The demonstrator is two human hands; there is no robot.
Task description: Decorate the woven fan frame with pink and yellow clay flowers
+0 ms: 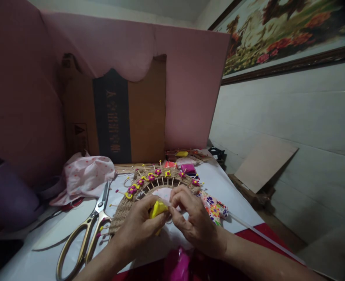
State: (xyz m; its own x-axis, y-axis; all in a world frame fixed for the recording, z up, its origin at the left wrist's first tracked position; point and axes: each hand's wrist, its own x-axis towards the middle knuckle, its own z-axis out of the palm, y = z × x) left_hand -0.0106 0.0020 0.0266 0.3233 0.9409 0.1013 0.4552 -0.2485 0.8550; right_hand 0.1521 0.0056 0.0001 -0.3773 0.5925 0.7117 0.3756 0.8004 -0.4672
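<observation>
My left hand is closed on a bright yellow packet, which looks like soft modelling clay in its wrapper. Thumb and fingers of my right hand pinch together at the packet's right end; what lies between them is too small to make out. Just behind both hands stands a round twine-wrapped piece with short sticks around its opening. Magenta and yellow flowers and small beads on sticks decorate its rim. A magenta packet lies below my hands, near the front edge.
Gold-handled scissors lie open at left, beside spotted cloth and a purple container. Flowered fabric and a thin white rod are at right. A cardboard sheet stands behind, with more packets before it.
</observation>
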